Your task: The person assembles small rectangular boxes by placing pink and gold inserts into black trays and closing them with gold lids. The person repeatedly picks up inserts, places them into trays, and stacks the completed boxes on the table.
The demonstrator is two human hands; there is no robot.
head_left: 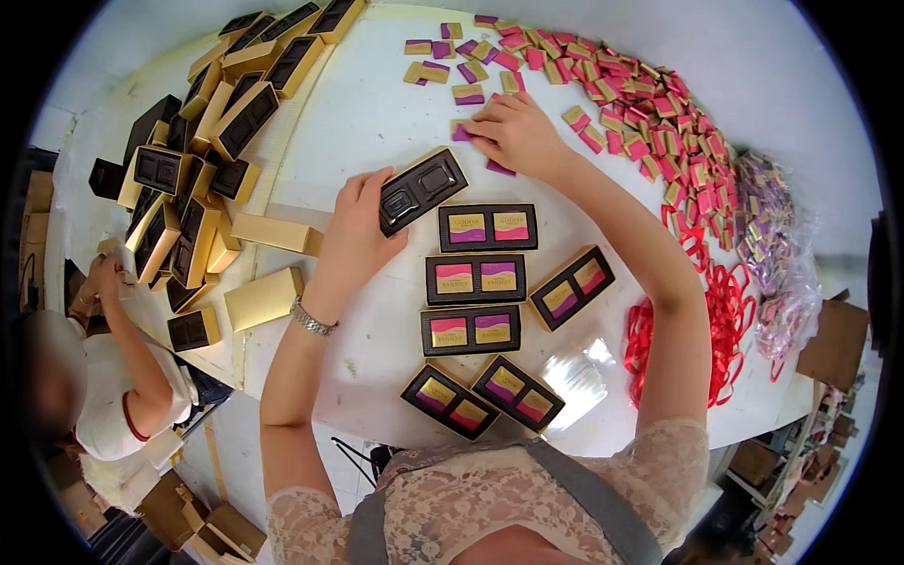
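Left hand (358,226): closed on the near-left end of a two-well gift box (424,191), fingers along its far edge, thumb low. Box is raised a little or tipped, open face up; its height over the table is hard to judge from above.

Right hand (516,134): reaching beyond the box, fingers bent together over a purple-and-gold wrapped piece (461,131). Fingertips partly hide it, so cannot tell whether it is pinched or only touched.

Key relation: box lies toward the body and to the left of the right hand; the gap between them is short. Box's long axis runs from lower left to upper right, its upper-right end pointing toward the right wrist, so that well is the nearer one to the right hand. Right hand is the nearer of the two to the loose pieces.

Box looks: gold outer walls, glossy black insert, two square wells side by side along the length, both bare. Piece looks: small flat rectangle, part gold, part purple. Another purple piece (500,168) lies just below the right hand. Closest laid-down box is a filled two-piece box (488,229), just below and right of the held one.
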